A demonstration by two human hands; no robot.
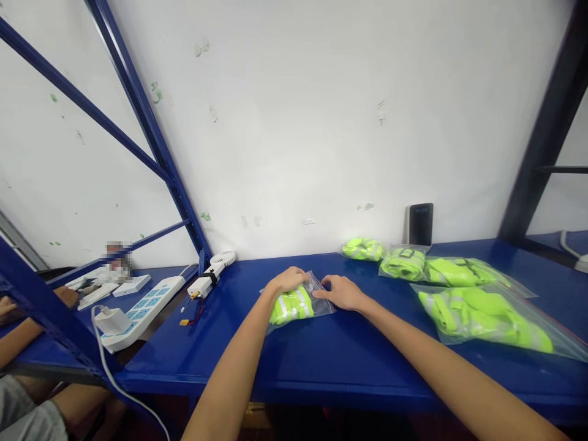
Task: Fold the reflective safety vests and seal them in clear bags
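A folded yellow-green reflective vest (291, 308) with silvery bands lies inside a clear zip bag (327, 306) on the blue table. My left hand (289, 280) rests over the bag's far side, its fingers curled down on the plastic; the fingertips are partly hidden. At the bag's right end, my right hand (340, 292) grips the open-looking edge of clear plastic between thumb and fingers. To the right lie several more vests in clear bags, the nearest being a large loosely packed bagged vest (487, 315).
A smaller bagged vest (362, 248) lies by the wall, near a dark upright device (421, 224). On the left are a white fan (224, 258), a battery pack with wires (202, 285), a power strip (147, 311) and a blue frame post (151, 122). Another person's arm (27, 334) is beyond.
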